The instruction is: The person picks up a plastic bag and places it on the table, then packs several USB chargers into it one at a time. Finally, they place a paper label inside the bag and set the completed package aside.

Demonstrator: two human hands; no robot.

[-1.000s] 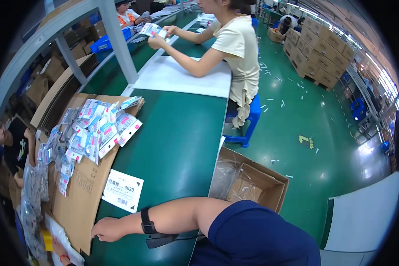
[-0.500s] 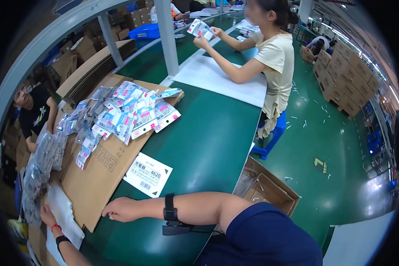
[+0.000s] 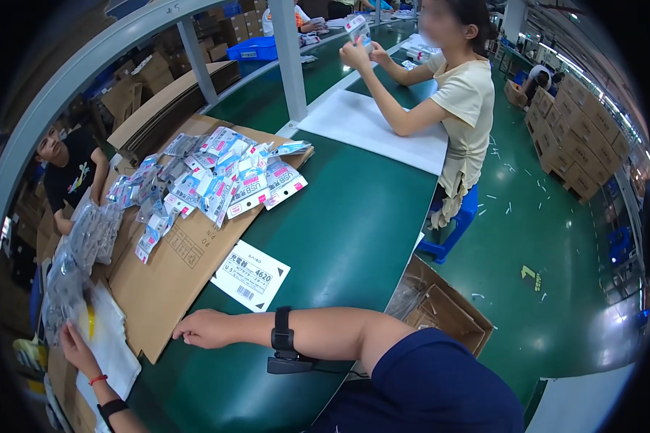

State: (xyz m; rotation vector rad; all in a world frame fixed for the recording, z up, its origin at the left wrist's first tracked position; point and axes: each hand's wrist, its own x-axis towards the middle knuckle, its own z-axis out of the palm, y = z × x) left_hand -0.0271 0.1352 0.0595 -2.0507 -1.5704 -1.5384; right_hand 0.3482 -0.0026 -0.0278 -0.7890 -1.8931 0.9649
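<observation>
My left hand [image 3: 79,350] reaches to the lower end of a pile of clear plastic bags [image 3: 66,278] with grey contents. Its fingers are stretched out and touch the bags. A yellow strip [image 3: 90,321] shows beside the fingertips. My right hand [image 3: 206,329] lies over the green table by the near corner of a flat cardboard sheet [image 3: 162,278], fingers curled in, nothing visible in them. Blue-and-white packets [image 3: 220,173] are heaped on the cardboard. A white printed label sheet [image 3: 250,276] lies between the cardboard and my right forearm.
A person at the left [image 3: 72,169] stands behind the bags. Another person [image 3: 455,108] sits at the far right side, holding a packet [image 3: 357,30] over a white mat [image 3: 368,130]. A grey post [image 3: 287,61] rises from the table. An open carton [image 3: 448,307] stands beside the table.
The view has shifted, moving the scene slightly right. My left fingers have reached further up to the bags, and the yellow strip has come into sight. The seated person has raised the packet.
</observation>
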